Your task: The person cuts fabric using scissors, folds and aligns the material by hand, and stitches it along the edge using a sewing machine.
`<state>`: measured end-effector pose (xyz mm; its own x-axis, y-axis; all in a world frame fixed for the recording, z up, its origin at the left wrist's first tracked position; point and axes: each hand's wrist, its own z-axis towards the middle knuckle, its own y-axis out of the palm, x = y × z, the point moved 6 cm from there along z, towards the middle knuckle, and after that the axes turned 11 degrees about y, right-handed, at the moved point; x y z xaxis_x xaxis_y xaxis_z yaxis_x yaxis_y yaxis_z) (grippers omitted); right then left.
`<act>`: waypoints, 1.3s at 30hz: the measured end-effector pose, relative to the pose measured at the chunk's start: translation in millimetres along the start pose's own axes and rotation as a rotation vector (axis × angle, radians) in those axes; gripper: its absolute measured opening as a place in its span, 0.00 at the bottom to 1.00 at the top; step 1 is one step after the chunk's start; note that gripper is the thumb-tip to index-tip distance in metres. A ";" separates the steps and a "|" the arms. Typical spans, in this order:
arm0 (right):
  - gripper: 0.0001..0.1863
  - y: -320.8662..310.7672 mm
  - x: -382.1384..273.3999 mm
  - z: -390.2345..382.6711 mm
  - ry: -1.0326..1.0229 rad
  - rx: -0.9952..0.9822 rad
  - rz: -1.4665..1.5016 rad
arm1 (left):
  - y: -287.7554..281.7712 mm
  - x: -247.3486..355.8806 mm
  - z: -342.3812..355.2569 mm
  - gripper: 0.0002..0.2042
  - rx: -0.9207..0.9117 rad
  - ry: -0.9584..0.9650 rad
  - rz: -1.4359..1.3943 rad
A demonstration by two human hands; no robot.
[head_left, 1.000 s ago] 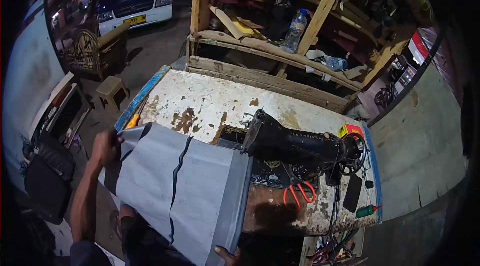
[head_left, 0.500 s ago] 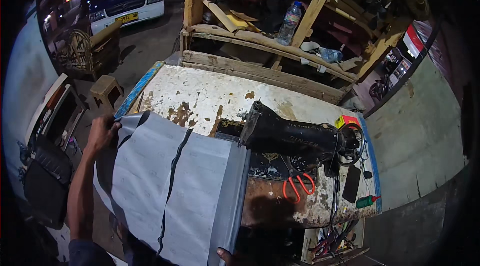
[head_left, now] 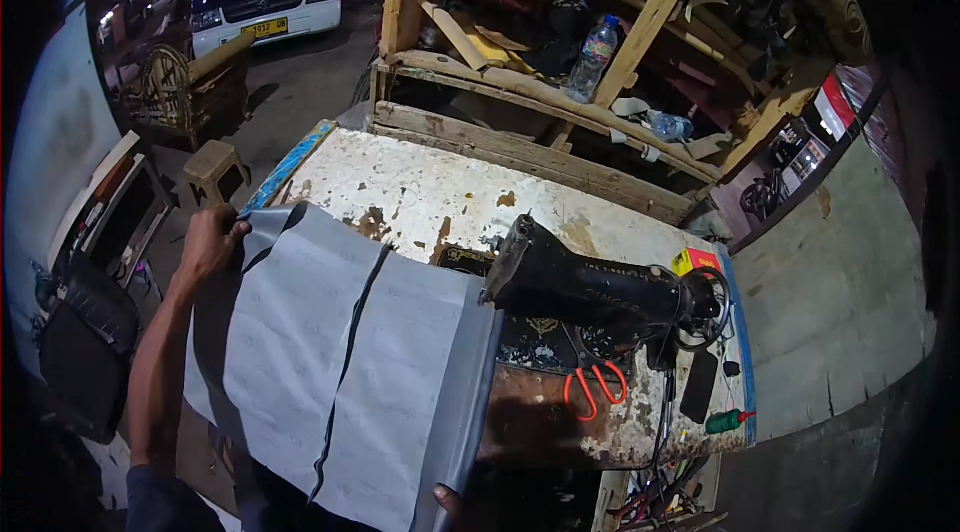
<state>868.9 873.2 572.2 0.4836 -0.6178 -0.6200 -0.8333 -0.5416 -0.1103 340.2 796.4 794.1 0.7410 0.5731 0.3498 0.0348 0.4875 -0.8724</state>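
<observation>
A large sheet of grey upholstery vinyl (head_left: 290, 352) lies pale side up, hanging over the near left of the table. One dark, wavy seam edge runs down its middle, and a folded strip follows its right side. My left hand (head_left: 213, 244) pinches its far left corner. At the lower edge, fingers of my right hand (head_left: 447, 502) grip the near end of the folded strip; most of that hand is hidden. The sheet's right edge meets the head of a black sewing machine (head_left: 590, 282). Scissors with orange handles (head_left: 596, 390) lie in front of the machine.
The worn white table (head_left: 400, 167) carries a green bottle (head_left: 727, 421), a dark flat object (head_left: 699, 386) and a red-yellow box (head_left: 696, 260). Below is an open drawer of tools (head_left: 660, 497). Behind stands a wooden rack (head_left: 520, 157) with a water bottle (head_left: 592, 60); a stool (head_left: 214, 174) stands left.
The view has shifted slightly. My left hand has lifted the sheet's far corner a little; both hands keep their hold and the sheet stays beside the machine.
</observation>
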 end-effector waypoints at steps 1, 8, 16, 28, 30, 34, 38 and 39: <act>0.29 0.3 -0.3 -0.4 0.001 -0.001 0.002 | 0.1 1.6 1.2 0.14 0.007 0.003 -0.013; 0.27 1.8 -8.8 0.1 -0.003 -0.016 0.009 | 6.8 -4.8 17.1 0.14 0.078 0.057 0.032; 0.25 8.5 -12.7 0.6 0.007 -0.029 0.018 | 11.0 0.1 42.5 0.15 0.095 0.032 0.051; 0.22 16.2 -19.3 -1.4 0.047 -0.031 0.089 | 26.6 2.2 73.2 0.15 0.118 0.125 0.098; 0.20 21.2 -18.7 -0.4 0.068 -0.001 0.220 | 31.6 1.2 80.6 0.15 0.108 0.128 0.094; 0.19 12.8 -54.3 -31.1 0.231 -0.098 0.113 | 32.4 0.1 87.7 0.16 0.111 0.148 0.105; 0.25 24.5 7.7 15.0 0.188 -0.034 0.257 | 40.6 0.3 99.9 0.15 0.126 0.172 0.116; 0.26 31.2 8.5 17.7 0.225 -0.094 0.327 | 40.6 0.3 102.0 0.14 0.079 0.128 0.113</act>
<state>842.3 861.1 549.8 0.2522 -0.8698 -0.4241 -0.9300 -0.3390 0.1421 273.5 883.7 793.7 0.8169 0.5410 0.2002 -0.1028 0.4780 -0.8723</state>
